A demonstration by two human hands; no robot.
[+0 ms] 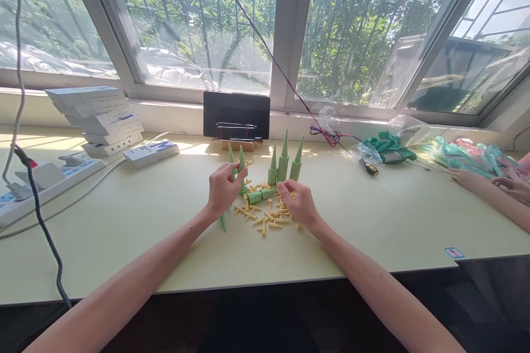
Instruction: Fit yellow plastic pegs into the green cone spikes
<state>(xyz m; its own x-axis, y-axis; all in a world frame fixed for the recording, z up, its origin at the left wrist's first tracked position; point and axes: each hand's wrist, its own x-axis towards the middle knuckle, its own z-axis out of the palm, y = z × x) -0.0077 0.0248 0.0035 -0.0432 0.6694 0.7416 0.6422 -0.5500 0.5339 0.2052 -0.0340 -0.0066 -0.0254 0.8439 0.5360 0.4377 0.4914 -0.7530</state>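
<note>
At frame centre I see the left hand [223, 190] pinching an upright green spire [242, 156]; the right hand [300, 204], fingertips nearly together, nears a lying green piece [254, 197] among yellow pegs [264, 228], its grip unclear.

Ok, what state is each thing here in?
Left hand: grip closed on an upright green cone
Right hand: at a lying green piece; grip unclear
Three green cones: upright
Yellow pegs: scattered loose
Tablet: propped up, dark
White boxes: unevenly stacked
Single box: lying flat
Yellow-black tool: lying down
</note>
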